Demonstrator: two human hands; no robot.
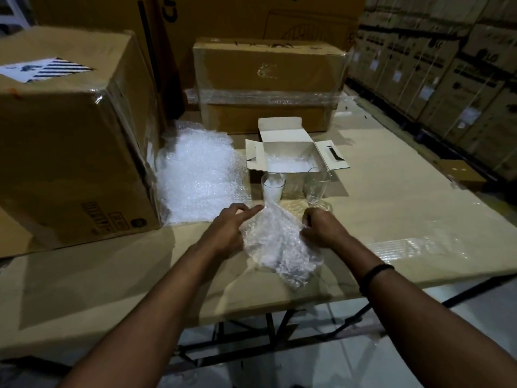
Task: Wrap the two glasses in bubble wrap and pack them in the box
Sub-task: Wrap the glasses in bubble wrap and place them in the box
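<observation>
— Which step is in hand?

— The first wrapping, it would seem. A sheet (pixel 279 247) of bubble wrap is spread on the table (pixel 391 197). Its left edge is touched by the left hand (pixel 229 228), fingers nearly straight. Its right edge is pinched in the curled fingers of the right hand (pixel 321 228).

— And the glasses?

— Both are stood upright just beyond the sheet, in front of the open box (pixel 288 148). Neither is wrapped. Something white is seen in the left glass (pixel 272 189); the right glass (pixel 317 186) looks clear.

— What is called for next?

— Probably one glass is to be laid on the flattened sheet and rolled up. The other, being near, should not be knocked.
</observation>
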